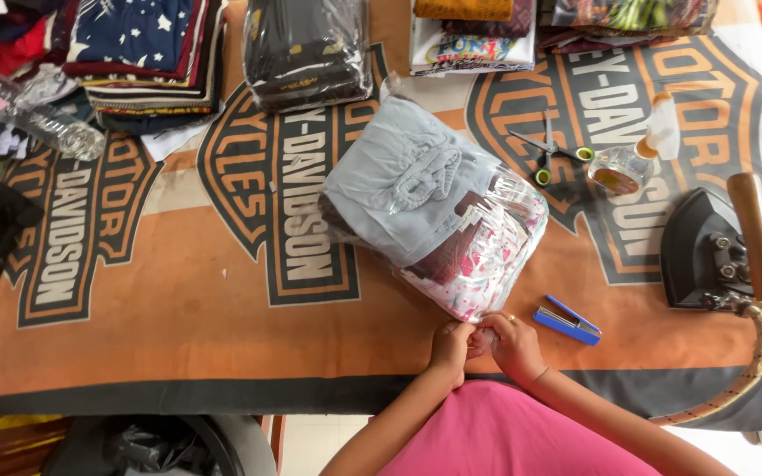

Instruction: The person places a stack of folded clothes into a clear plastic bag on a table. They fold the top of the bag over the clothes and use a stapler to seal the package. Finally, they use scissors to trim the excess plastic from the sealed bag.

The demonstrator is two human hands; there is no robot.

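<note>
Orange cloth [178,291] printed with large black shield emblems is spread over the work table, and goods are ranged along its far edge. At the far left a clear plastic bottle [33,110] is laid on its side beside a tall stack of folded garments [147,53]; a bundle of dark clothes in clear film [306,53] is set to the right of it. Near the middle, a clear plastic bag of folded clothes [438,211] is laid at a slant, a grey garment uppermost and a pink-patterned one at its near end.

Both forearms are brought in from the near edge, and the hands are met at the bag's near corner. The left hand [450,345] is curled, its fingertips pressed together on the bag's edge. The right hand [511,344], a ring on one finger, is pinched on the same edge, touching the left.

Just right of the hands a blue stapler [568,321] is laid. Farther back, green-handled scissors [553,154] and a roll of clear tape [621,167] are seen, and at the far right a black iron [720,251] with a wooden handle.
</note>
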